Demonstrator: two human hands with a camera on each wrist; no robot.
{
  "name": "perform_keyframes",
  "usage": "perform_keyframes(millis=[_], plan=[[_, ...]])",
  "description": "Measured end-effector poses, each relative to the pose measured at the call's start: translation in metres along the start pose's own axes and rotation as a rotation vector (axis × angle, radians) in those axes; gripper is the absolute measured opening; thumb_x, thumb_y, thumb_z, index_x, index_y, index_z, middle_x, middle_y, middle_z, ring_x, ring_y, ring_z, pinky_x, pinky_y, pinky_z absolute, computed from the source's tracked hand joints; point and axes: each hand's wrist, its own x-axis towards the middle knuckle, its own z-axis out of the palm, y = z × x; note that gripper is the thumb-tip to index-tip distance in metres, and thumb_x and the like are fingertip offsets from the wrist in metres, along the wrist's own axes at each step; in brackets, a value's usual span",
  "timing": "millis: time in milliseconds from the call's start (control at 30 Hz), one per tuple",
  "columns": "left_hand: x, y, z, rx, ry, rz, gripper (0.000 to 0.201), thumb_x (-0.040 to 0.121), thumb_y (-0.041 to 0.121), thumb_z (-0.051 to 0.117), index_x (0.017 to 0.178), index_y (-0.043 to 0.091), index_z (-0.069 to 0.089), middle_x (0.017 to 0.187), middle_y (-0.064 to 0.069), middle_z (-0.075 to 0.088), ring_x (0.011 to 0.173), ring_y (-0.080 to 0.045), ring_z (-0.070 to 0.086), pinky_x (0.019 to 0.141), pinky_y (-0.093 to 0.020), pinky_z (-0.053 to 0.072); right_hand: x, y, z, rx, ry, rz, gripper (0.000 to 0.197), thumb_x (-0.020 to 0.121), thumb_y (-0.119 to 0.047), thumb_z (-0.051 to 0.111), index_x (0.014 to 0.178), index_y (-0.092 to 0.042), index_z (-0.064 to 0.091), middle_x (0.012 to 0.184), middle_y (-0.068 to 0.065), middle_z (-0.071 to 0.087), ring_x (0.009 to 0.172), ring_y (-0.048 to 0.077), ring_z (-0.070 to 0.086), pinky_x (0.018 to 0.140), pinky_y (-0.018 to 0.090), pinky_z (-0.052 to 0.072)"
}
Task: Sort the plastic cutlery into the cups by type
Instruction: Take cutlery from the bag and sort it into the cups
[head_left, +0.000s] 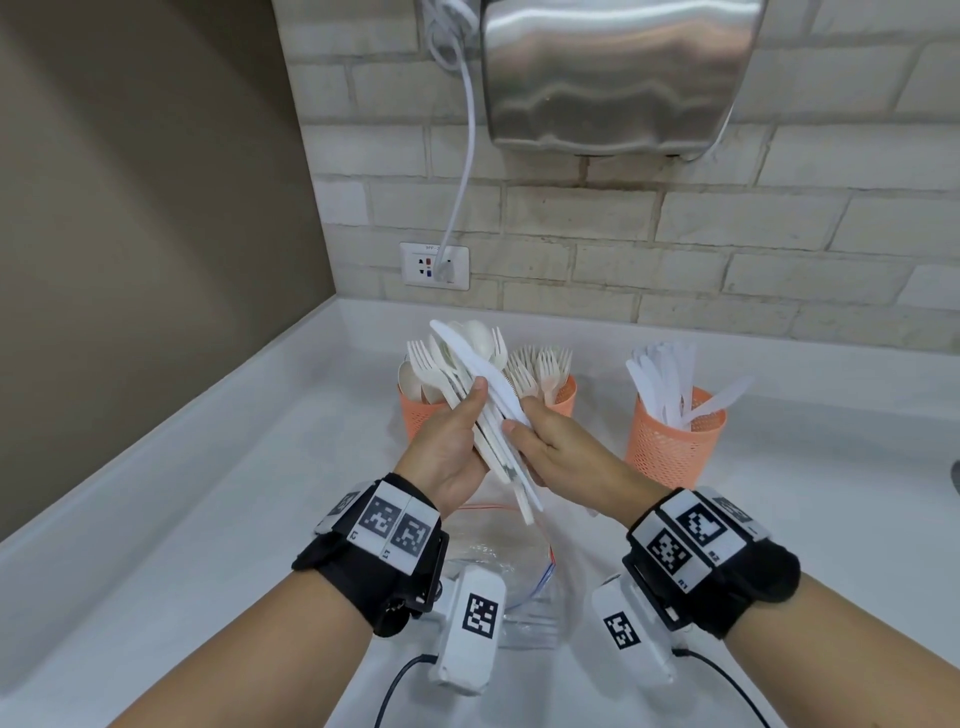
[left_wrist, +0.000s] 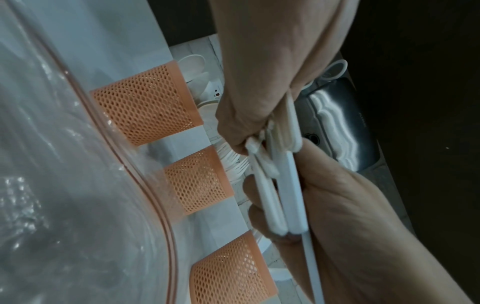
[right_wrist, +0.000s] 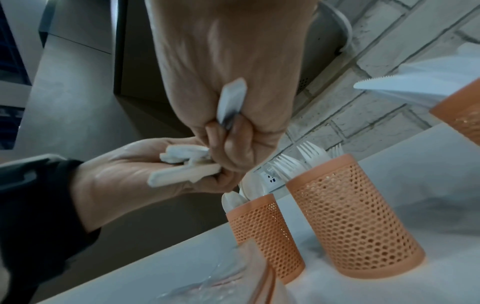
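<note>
My left hand grips a fanned bundle of white plastic cutlery by its handles, forks and spoons pointing up and away. My right hand pinches a white knife lying across the front of that bundle. In the right wrist view the knife handle sticks out between the right hand's fingers. Three orange mesh cups stand behind: the left cup holds spoons, the middle cup holds forks, the right cup holds knives.
A clear zip bag lies on the white counter under my hands. A brick wall with a socket and a steel hand dryer rises behind the cups. The counter's left side meets a grey wall.
</note>
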Motion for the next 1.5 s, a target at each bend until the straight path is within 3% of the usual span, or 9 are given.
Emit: perform_keyframes(millis=[333,433,567,767,1000,1100,1200,1300,1500], plan=[[0.0,0.001,0.001,-0.02,0.03,0.068,0.016,0.097,0.013,0.044,0.095,0.01,0.059,0.081,-0.007,0.073,0.074,-0.016,0.072,0.062,-0.034,0.059,-0.008,-0.009,-0.01,0.059,-0.15,0.017,0.018,0.094,-0.014,0.052,0.102,-0.029,0.046,0.055,-0.031,0.059,0.049,-0.011,0.054,0.043,0.004,0.037],[0.0,0.0,-0.001,0.0,0.037,0.081,0.015,0.095,0.013,0.047,0.092,0.01,0.061,0.085,-0.008,0.069,0.082,-0.019,0.069,0.074,-0.034,0.057,-0.012,-0.005,-0.016,0.069,-0.16,0.069,0.021,0.096,-0.014,0.048,0.113,-0.026,0.048,0.051,-0.013,0.057,0.041,-0.001,0.048,0.042,0.009,0.034],[0.003,0.003,-0.006,0.04,0.06,0.049,0.016,0.095,0.017,0.048,0.088,0.011,0.06,0.073,-0.003,0.068,0.069,-0.014,0.067,0.059,-0.024,0.053,-0.019,0.006,-0.021,0.097,-0.18,0.103,0.021,0.1,-0.024,0.037,0.108,-0.037,0.053,0.058,0.002,0.046,0.049,0.003,0.039,0.047,0.017,0.03],[0.006,0.005,-0.008,0.011,0.13,0.052,0.012,0.094,0.01,0.05,0.091,0.013,0.061,0.081,-0.003,0.067,0.064,-0.011,0.068,0.059,-0.026,0.056,-0.024,0.023,-0.023,0.135,-0.167,0.169,0.03,0.101,-0.024,0.033,0.113,-0.004,0.052,0.054,-0.004,0.045,0.052,0.006,0.041,0.061,0.025,0.037],[0.007,0.002,0.008,0.027,0.126,0.087,0.011,0.093,0.011,0.052,0.086,0.014,0.059,0.077,-0.004,0.065,0.075,-0.018,0.062,0.077,-0.036,0.046,-0.022,0.022,-0.018,0.193,-0.142,0.178,0.027,0.101,-0.021,0.036,0.127,-0.027,0.039,0.066,0.002,0.038,0.048,0.005,0.034,0.046,0.019,0.031],[0.012,0.004,0.005,-0.04,0.148,0.109,0.011,0.094,0.015,0.052,0.086,0.012,0.06,0.068,-0.003,0.065,0.077,-0.02,0.06,0.086,-0.042,0.046,-0.029,0.028,-0.026,0.146,-0.131,0.205,0.019,0.101,-0.018,0.034,0.112,-0.025,0.048,0.065,-0.002,0.034,0.048,0.002,0.03,0.046,0.016,0.026],[0.017,0.002,-0.001,-0.021,0.226,0.094,0.012,0.091,0.014,0.056,0.081,0.01,0.059,0.055,-0.005,0.061,0.058,-0.021,0.059,0.065,-0.04,0.05,-0.038,0.036,-0.034,0.121,-0.142,0.238,0.019,0.101,-0.017,0.033,0.109,-0.012,0.049,0.063,-0.002,0.034,0.052,0.007,0.028,0.046,0.017,0.025],[0.018,-0.004,-0.001,0.059,0.282,0.073,0.019,0.091,0.015,0.056,0.074,0.008,0.058,0.056,-0.009,0.058,0.044,-0.021,0.055,0.044,-0.031,0.042,-0.044,0.041,-0.037,0.128,-0.163,0.245,0.019,0.101,-0.018,0.033,0.098,-0.024,0.051,0.062,-0.003,0.035,0.051,0.005,0.028,0.046,0.016,0.025],[0.025,-0.003,-0.007,-0.032,0.422,0.099,0.03,0.093,0.014,0.053,0.123,0.011,0.053,0.1,-0.012,0.062,0.069,-0.02,0.063,0.053,-0.031,0.051,-0.047,0.056,-0.046,0.118,-0.082,0.281,0.02,0.101,-0.018,0.035,0.101,-0.017,0.055,0.061,-0.004,0.036,0.045,0.0,0.032,0.046,0.015,0.027]])
